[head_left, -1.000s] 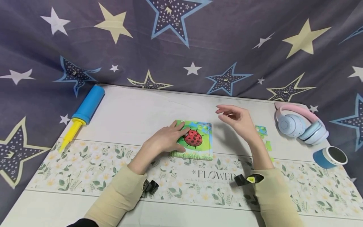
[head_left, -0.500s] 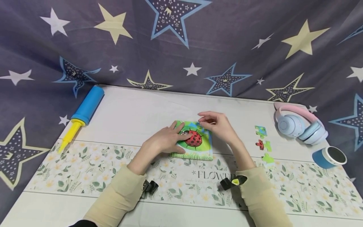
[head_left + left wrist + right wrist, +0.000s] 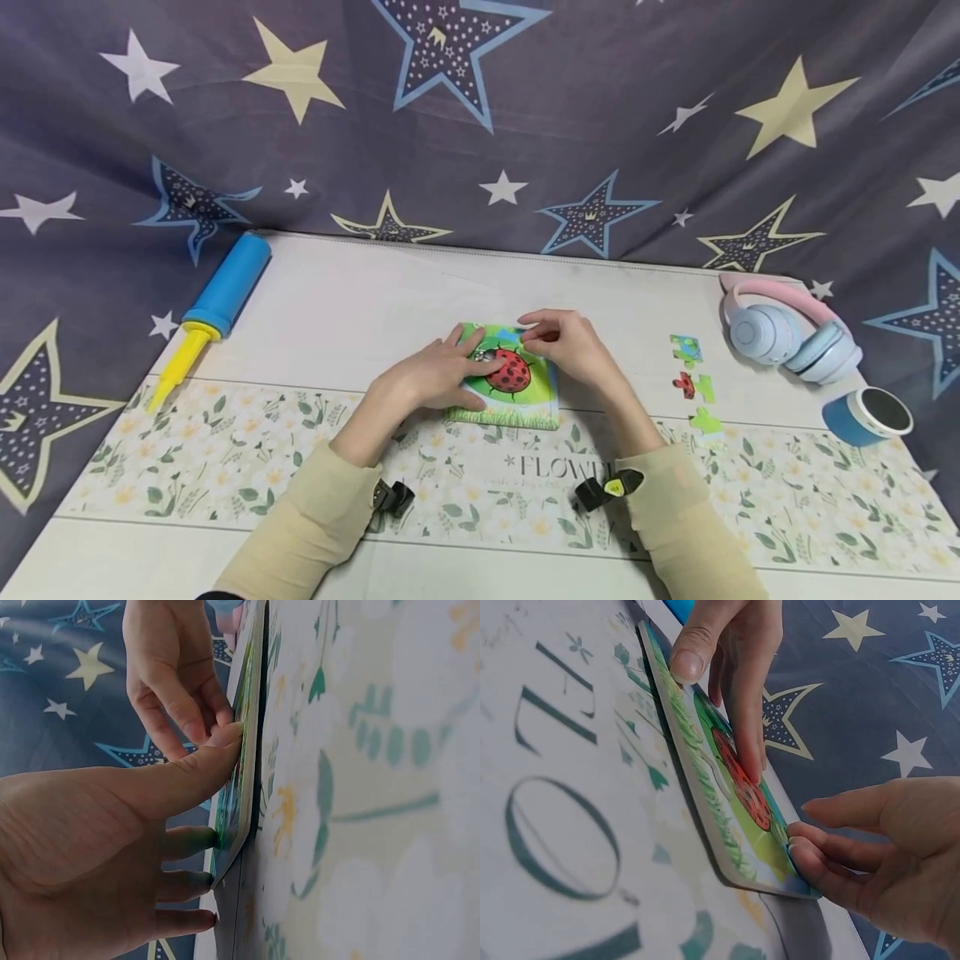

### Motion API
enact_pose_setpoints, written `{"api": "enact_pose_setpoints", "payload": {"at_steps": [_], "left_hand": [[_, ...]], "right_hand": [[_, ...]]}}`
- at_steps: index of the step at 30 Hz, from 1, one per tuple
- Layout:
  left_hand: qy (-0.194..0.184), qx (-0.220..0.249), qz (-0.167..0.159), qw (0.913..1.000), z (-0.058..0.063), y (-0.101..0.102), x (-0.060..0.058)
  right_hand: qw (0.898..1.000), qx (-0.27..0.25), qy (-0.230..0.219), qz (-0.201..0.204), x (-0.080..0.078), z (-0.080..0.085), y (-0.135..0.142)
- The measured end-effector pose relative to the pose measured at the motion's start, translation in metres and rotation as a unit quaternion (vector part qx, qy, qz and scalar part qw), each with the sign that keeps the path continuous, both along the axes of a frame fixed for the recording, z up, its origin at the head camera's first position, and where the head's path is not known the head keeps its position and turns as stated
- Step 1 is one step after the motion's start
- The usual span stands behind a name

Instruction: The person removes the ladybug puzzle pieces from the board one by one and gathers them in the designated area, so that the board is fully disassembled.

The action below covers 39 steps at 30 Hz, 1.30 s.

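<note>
A square jigsaw puzzle (image 3: 537,407) with a red ladybug on green lies flat at the middle of the table. My left hand (image 3: 420,375) rests on its left side with fingers spread. In the right wrist view, the thumb (image 3: 688,666) of that hand sits at the grassy edge. My right hand (image 3: 573,343) is at the puzzle's upper right, thumb and fingertips bent in a pinch on a piece there; the fingers mostly hide it. Loose puzzle pieces lie to the right, among them a blue-green piece (image 3: 687,348), a red piece (image 3: 684,384) and a green piece (image 3: 705,420).
A blue and yellow hand pump (image 3: 227,285) lies at the far left. Pink and blue headphones (image 3: 765,333) and a blue cup (image 3: 851,418) stand at the right. A star-patterned curtain (image 3: 360,125) hangs along the table's back edge.
My right hand has moved left and down from the air right of the puzzle to its upper right corner, uncovering the loose red piece. My left hand stays on the puzzle.
</note>
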<state>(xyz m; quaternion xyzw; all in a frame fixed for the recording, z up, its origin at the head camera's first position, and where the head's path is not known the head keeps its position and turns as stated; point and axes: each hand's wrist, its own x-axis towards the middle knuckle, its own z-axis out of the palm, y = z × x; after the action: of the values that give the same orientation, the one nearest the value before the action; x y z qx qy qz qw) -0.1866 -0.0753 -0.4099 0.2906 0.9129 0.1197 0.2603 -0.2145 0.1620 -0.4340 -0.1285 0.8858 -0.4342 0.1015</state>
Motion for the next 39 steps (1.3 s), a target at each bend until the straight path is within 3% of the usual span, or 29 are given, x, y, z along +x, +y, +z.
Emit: {"api": "enact_pose_setpoints", "payload": {"at_steps": [7,15,32,39], "left_hand": [[0.007,0.006,-0.018,0.9998,-0.0017,-0.0017,0.0012],[0.015,-0.010,-0.019,0.9997,-0.0009,-0.0002,0.0013],[0.017,-0.025,-0.017,0.9994,-0.0010,0.0005,0.0019],[0.021,-0.022,-0.013,0.9995,-0.0003,0.0011,0.0039]], "right_hand": [[1.000,0.012,-0.008,-0.005,0.0013,0.0005,-0.0027],[0.999,0.035,-0.006,-0.018,0.0022,0.0052,-0.0022],[0.997,0.068,0.007,-0.028,0.0013,-0.0009,-0.0076],[0.996,0.069,0.018,-0.062,0.0039,0.0014,-0.0099]]}}
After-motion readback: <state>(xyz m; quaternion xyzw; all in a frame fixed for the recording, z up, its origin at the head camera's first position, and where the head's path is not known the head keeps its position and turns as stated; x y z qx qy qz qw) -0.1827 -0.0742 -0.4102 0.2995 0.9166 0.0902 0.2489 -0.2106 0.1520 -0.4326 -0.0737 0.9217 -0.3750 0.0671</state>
